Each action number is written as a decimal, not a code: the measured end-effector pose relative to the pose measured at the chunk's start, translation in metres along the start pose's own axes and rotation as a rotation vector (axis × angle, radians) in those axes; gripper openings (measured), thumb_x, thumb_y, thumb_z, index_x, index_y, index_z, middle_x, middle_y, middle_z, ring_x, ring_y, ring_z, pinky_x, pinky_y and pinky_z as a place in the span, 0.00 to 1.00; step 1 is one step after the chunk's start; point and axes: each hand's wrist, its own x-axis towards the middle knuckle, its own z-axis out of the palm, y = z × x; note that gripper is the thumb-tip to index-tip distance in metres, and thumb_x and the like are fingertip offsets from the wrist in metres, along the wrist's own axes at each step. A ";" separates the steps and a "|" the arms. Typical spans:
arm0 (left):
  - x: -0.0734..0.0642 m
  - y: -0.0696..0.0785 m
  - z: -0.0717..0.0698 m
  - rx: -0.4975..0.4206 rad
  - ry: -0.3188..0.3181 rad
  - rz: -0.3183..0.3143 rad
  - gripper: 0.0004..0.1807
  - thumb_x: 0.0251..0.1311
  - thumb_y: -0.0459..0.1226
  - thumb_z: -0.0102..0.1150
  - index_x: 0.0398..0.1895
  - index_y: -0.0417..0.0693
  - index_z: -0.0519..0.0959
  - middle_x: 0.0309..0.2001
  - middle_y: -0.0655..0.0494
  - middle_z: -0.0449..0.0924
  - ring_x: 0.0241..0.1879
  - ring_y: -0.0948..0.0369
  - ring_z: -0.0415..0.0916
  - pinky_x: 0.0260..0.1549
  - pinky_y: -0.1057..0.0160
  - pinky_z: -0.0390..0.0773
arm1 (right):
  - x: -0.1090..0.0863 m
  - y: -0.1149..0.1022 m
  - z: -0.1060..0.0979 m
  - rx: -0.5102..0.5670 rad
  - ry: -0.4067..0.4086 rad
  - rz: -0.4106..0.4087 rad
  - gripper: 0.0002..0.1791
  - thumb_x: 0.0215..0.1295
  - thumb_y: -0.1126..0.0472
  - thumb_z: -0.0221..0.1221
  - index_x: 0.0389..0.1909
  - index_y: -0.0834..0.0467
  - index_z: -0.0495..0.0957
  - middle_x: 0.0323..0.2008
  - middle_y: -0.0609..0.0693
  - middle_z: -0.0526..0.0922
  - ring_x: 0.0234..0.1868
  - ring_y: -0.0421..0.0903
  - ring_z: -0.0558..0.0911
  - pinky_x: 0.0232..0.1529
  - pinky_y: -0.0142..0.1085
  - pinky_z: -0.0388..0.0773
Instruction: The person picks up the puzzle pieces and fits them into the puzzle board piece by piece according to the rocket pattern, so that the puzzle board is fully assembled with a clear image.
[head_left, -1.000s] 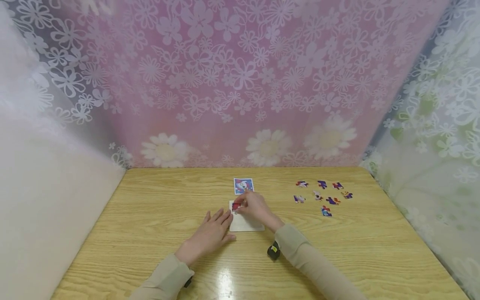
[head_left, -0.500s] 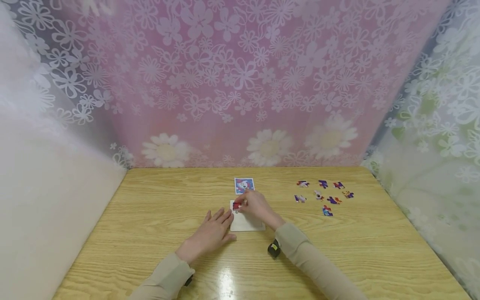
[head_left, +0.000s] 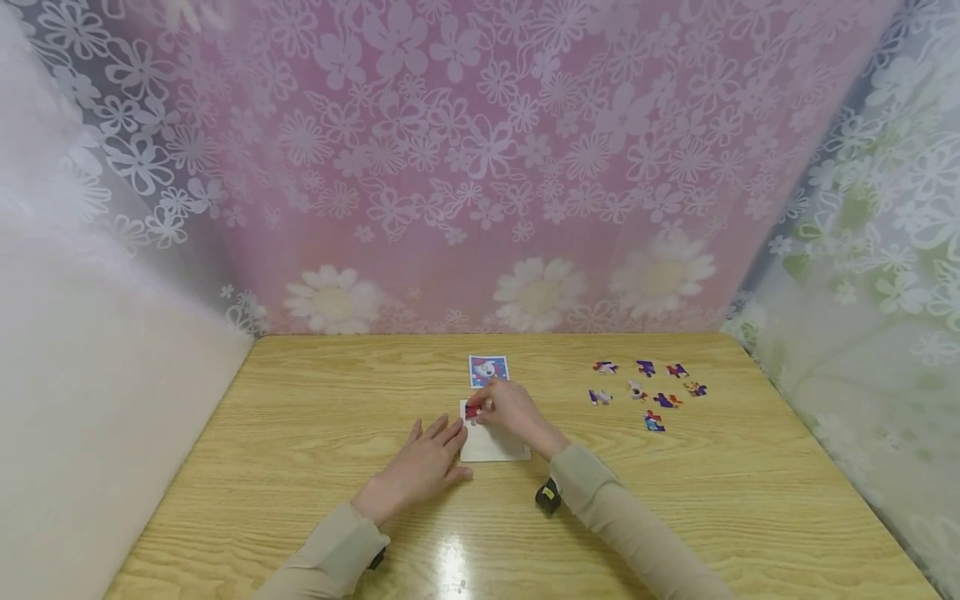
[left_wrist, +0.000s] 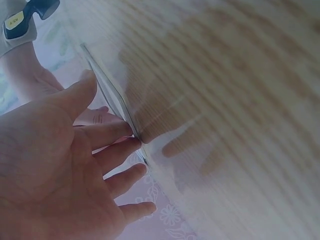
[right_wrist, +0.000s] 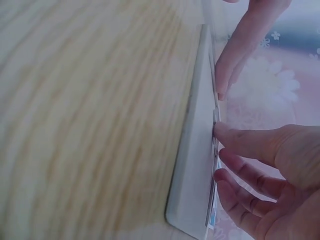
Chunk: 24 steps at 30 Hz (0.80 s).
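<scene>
On the left of the wooden tabletop (head_left: 337, 392), your left hand (head_left: 422, 471) lay with its fingers spread wide, its fingertips touching the left edge of a white tray (head_left: 491, 451). A red puzzle piece (head_left: 472, 412) sat at the tray's far-left corner, and your right hand (head_left: 513, 414), reaching across the tray, held it narrowly between curled fingers and thumb; the right wrist view showed the thumb against the tray's upper face. Just beyond the tray's far edge lay a picture card (head_left: 488, 369), a white character on blue. Below your right cuff hung a black device (head_left: 548, 498) with a yellow label. Well to the right, eight loose puzzle pieces (head_left: 637, 390) lay scattered, apart from one another.
</scene>
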 end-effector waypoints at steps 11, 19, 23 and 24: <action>-0.002 0.002 0.000 0.014 -0.038 -0.003 0.38 0.74 0.54 0.52 0.76 0.37 0.63 0.77 0.42 0.58 0.77 0.42 0.53 0.71 0.33 0.55 | -0.013 0.030 -0.008 0.310 0.151 0.004 0.11 0.73 0.58 0.61 0.50 0.56 0.87 0.48 0.52 0.88 0.43 0.49 0.86 0.45 0.44 0.84; -0.004 0.004 -0.003 -0.022 -0.051 -0.007 0.39 0.73 0.53 0.53 0.77 0.36 0.60 0.78 0.41 0.55 0.77 0.41 0.52 0.71 0.31 0.53 | -0.021 0.068 -0.026 0.398 0.226 0.065 0.15 0.76 0.57 0.58 0.55 0.59 0.84 0.52 0.55 0.87 0.47 0.54 0.86 0.46 0.48 0.85; -0.006 0.005 -0.004 -0.032 -0.047 -0.002 0.39 0.73 0.52 0.53 0.76 0.35 0.60 0.78 0.40 0.55 0.77 0.41 0.52 0.71 0.31 0.52 | -0.024 0.085 -0.037 0.416 0.263 0.107 0.16 0.77 0.55 0.56 0.57 0.59 0.83 0.51 0.57 0.87 0.47 0.56 0.87 0.45 0.47 0.85; -0.006 0.005 -0.004 -0.030 -0.045 0.001 0.39 0.73 0.52 0.53 0.76 0.35 0.60 0.78 0.40 0.55 0.77 0.41 0.53 0.70 0.31 0.52 | -0.025 0.089 -0.040 0.421 0.273 0.113 0.17 0.77 0.55 0.56 0.58 0.59 0.83 0.51 0.57 0.87 0.47 0.56 0.87 0.45 0.48 0.85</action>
